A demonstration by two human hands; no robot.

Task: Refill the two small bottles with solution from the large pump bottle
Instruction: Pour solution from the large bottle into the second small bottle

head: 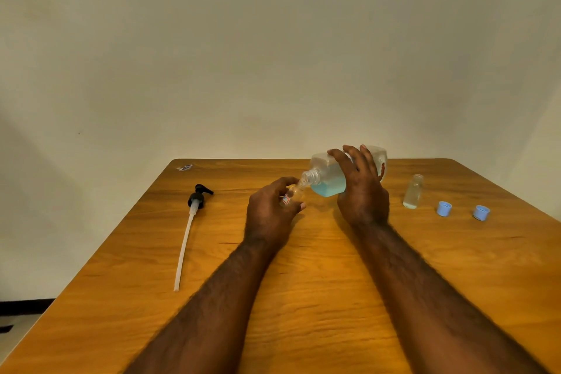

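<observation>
Centrally, both forearms reach out over the orange-brown wooden tabletop (318, 282). The right hand (361, 191) wraps its fingers over the large clear plastic bottle (328, 176), which is tipped on its side with its open threaded neck pointing left; pale blue liquid pools along its lower side. The left hand (270, 209) grips the small clear bottle with a red-and-white label (293, 194), tilted with its mouth at the large bottle's neck. Its label is too small to read, as is a red mark near the large bottle's base. To the right, the second small clear bottle (413, 191) stands upright and uncapped, with a little pale liquid at its bottom. Beside it lie a light-blue round cap (444, 208) and another light-blue cap (481, 212). On the left lies the black pump head with a long white tube (197, 196).
</observation>
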